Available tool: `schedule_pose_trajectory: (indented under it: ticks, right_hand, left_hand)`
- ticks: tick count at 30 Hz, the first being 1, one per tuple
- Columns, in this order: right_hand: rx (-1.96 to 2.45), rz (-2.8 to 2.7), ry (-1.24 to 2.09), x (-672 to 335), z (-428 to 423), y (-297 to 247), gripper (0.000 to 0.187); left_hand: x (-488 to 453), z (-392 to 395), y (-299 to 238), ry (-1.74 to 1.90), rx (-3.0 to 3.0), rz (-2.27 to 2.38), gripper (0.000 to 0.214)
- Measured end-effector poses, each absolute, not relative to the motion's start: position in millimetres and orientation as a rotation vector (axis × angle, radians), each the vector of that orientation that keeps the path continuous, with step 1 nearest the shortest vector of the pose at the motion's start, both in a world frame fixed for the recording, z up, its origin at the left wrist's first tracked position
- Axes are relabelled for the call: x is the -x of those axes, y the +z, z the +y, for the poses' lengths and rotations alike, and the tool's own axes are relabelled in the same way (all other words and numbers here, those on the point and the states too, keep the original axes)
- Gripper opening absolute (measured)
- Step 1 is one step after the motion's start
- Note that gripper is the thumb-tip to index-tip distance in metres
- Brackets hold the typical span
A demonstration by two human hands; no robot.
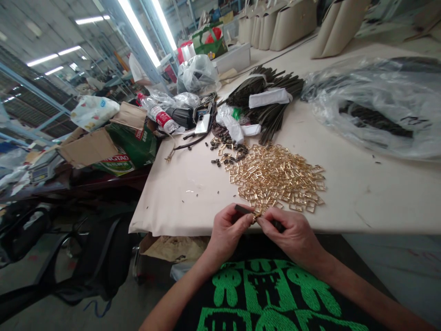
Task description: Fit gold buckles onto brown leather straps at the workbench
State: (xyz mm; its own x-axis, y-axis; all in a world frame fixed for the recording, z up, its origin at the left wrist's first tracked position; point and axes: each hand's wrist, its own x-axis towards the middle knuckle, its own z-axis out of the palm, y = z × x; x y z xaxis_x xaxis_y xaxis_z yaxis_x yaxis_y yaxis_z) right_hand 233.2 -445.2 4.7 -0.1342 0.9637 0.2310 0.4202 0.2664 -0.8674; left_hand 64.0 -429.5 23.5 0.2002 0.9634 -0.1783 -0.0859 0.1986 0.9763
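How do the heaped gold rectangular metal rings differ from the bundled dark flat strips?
The gold rectangular metal rings are shiny; the dark flat strips look dull. The rings are small frames; the strips are long and narrow. The rings lie loose; the strips are bundled. Both lie on the pale table.

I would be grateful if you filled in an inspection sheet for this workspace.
Surface: pale table, a few dark specks scattered near its front.
Job's things: heap of gold buckles just beyond the hands; small dark pieces along its far left edge; bundle of dark strips behind.
Clutter: bottle, phone and clear plastic bag at the far left.
Grippers: bare left hand holds a dark strip; bare right hand holds dark material, perhaps the same strip.
Cables: nothing seen for certain.
Surroundings: beige handbags behind, green carton left, black chair lower left.
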Motion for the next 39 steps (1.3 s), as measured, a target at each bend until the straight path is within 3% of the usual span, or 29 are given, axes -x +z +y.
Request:
schedule_pose_trajectory:
  ticks: [7, 12, 23, 35, 39]
  right_hand:
    - [1.332, -1.761, 0.760, -234, -447, 3, 0.029]
    - [1.266, -1.722, 1.018, -236, -448, 4, 0.017]
    - [1.326, -1.678, 0.954, -234, -445, 7, 0.026]
    - [1.301, -1.757, 1.162, -247, -451, 20, 0.032]
    - [1.287, -1.850, 1.276, -254, -457, 25, 0.030]
  left_hand:
    - [-64, -427, 25, 0.913, -0.908, 1.076, 0.026]
    - [-66, -427, 23, 0.930, -0.879, 1.055, 0.023]
    - [-71, -432, 12, 1.025, -1.117, 1.119, 0.019]
    - [-58, -426, 28, 0.711, -1.003, 0.918, 0.037]
    - [-56, -426, 33, 0.566, -1.023, 0.831, 0.032]
